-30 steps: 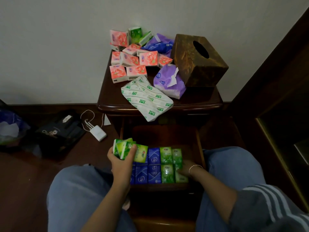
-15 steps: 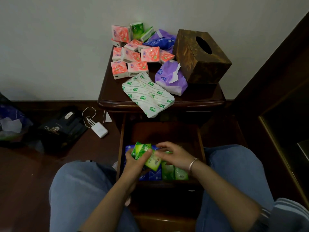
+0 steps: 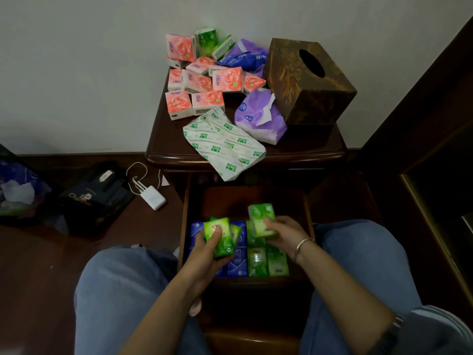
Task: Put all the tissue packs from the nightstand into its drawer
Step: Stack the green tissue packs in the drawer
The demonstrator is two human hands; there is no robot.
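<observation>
Above drawer [image 3: 243, 198], green packs [image 3: 220, 238] aloft

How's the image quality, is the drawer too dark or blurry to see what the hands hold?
Head view: dim light, drawer shadowed, yet the left hand gripping green packs and the right hand gripping a green pack look sharp. Head view: wide-angle bending bows the nightstand edge; no glare.

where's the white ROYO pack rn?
Head view, centre: white ROYO pack at the front edge of the nightstand, overhanging the drawer, pink packs behind, purple pack to its right.
</observation>
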